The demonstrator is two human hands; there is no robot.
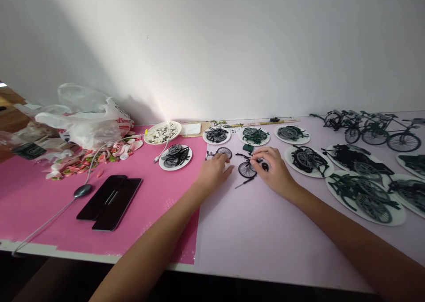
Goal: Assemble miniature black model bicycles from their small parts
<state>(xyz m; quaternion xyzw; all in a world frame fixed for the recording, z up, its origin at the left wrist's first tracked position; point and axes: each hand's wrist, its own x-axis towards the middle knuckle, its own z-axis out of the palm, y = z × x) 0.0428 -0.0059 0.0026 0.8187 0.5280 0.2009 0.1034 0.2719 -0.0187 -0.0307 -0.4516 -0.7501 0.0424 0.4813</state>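
On the pale lilac sheet lies a small black model bicycle part with a spoked wheel (247,170). My right hand (270,167) is at its right side, thumb and forefinger pinched together on a dark part too small to make out. My left hand (216,171) rests palm down by another spoked wheel (225,152), fingers curled loosely and thumb apart; nothing shows in it. A thin screwdriver (245,182) lies just below the first wheel. Behind my right hand is a small dark green piece (248,147).
White plates of dark bicycle parts (398,217) stand behind and to the right. Assembled model bicycles (403,140) are at the back right. Two phones (117,204), a cable with a dark disc (83,190), pink pieces (96,158) and plastic bags (91,125) occupy the left.
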